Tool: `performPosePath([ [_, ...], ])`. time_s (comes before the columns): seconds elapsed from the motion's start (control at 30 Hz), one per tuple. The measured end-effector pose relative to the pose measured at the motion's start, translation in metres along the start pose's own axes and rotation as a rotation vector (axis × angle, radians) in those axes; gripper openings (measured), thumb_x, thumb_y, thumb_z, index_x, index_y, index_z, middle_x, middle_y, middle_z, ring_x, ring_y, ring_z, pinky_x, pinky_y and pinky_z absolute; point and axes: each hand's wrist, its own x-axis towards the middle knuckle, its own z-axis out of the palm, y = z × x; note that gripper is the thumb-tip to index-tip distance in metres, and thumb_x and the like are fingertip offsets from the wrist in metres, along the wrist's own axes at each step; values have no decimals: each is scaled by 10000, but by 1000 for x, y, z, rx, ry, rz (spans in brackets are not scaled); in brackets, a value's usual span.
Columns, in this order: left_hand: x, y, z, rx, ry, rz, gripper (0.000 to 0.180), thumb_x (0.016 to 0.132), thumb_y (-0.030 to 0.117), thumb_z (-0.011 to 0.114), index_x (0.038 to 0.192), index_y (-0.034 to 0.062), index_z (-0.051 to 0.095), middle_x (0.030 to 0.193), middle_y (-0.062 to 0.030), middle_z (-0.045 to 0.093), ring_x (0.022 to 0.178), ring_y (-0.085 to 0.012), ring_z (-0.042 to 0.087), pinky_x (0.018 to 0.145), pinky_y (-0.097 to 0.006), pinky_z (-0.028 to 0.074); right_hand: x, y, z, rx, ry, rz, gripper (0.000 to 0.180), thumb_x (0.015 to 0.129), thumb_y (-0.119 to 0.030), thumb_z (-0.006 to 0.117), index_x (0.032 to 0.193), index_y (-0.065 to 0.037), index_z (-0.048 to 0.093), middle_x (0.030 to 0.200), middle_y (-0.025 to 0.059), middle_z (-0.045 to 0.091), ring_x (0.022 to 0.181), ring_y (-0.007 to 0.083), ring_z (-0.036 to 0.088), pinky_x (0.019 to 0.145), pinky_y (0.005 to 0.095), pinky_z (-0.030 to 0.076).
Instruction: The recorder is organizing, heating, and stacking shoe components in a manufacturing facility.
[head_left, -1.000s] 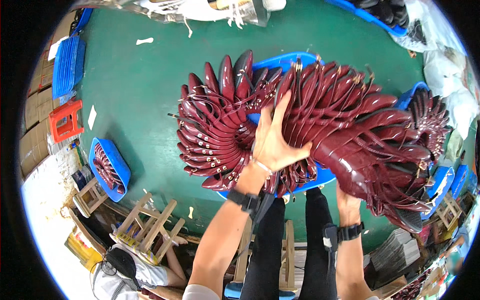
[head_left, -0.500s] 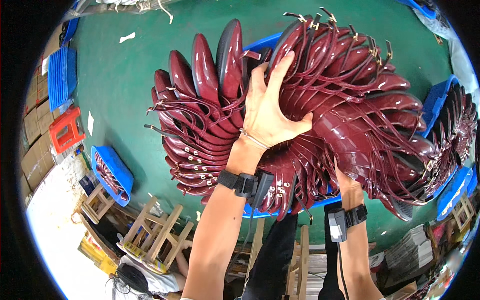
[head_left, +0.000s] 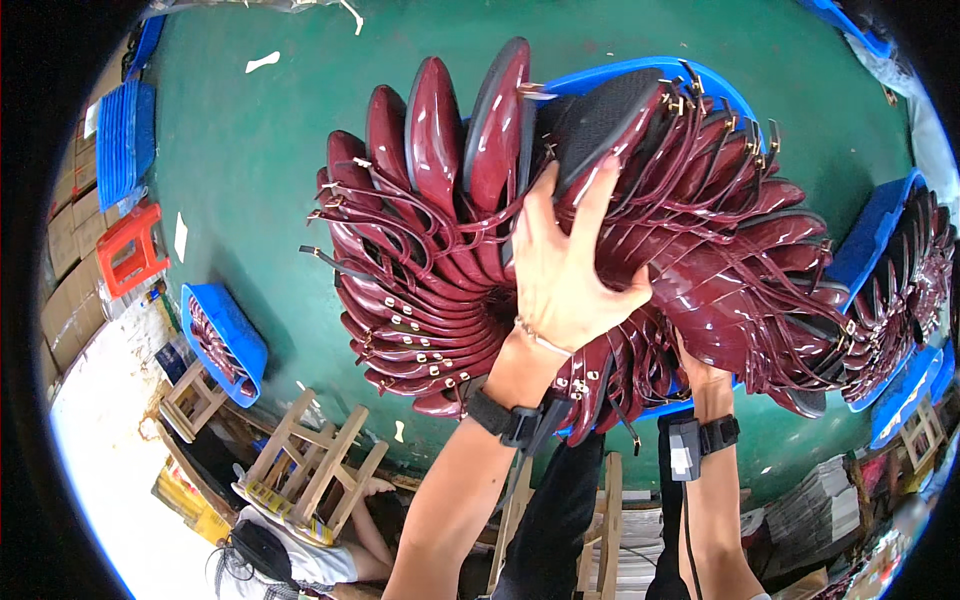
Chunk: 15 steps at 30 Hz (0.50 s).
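Burgundy shoes (head_left: 690,285), frame centre: your left hand (head_left: 570,290) is resting on them, fingers spread; your right hand (head_left: 706,374), right of centre, is sitting beneath, grip hidden.

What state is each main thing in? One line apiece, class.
Left hand, spread open against maroon shoes.
Right hand, mostly hidden by shoes.
Maroon shoes, fanned out, overlapping.
Middle blue basin, partly covered by shoes.
Left blue basin, holding shoes.
Right blue basin, holding shoes.
Far-left blue containers, stacked.

The fingers of the right hand (head_left: 708,386) are hidden behind glossy maroon shoes (head_left: 702,310).
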Motion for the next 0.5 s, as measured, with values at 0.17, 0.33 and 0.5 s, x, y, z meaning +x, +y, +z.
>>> performPosePath([
  [0.17,-9,-13,-7,31,-16,4,974,567,281,809,1417,157,349,1376,-296,305,1221,-450,383,1000,-493,365,-2,27,42,7,197,34,407,957,-252,422,1304,-41,450,1339,127,494,1243,289,449,1095,442,319],
  [0.33,11,14,-60,119,154,221,399,701,149,776,1055,13,650,1086,-156,647,1034,-303,614,929,-401,457,-1,1,6,326,-188,95,399,941,-250,451,1276,-36,485,1338,139,495,1238,317,450,1081,479,337],
  [0.5,94,-7,-72,494,-26,69,995,616,572,755,1400,110,352,1291,-210,469,1197,-377,414,1020,-478,323,-1,19,44,209,410,23,445,888,-267,538,1255,-18,507,1317,152,515,1225,349,462,1075,507,342],
])
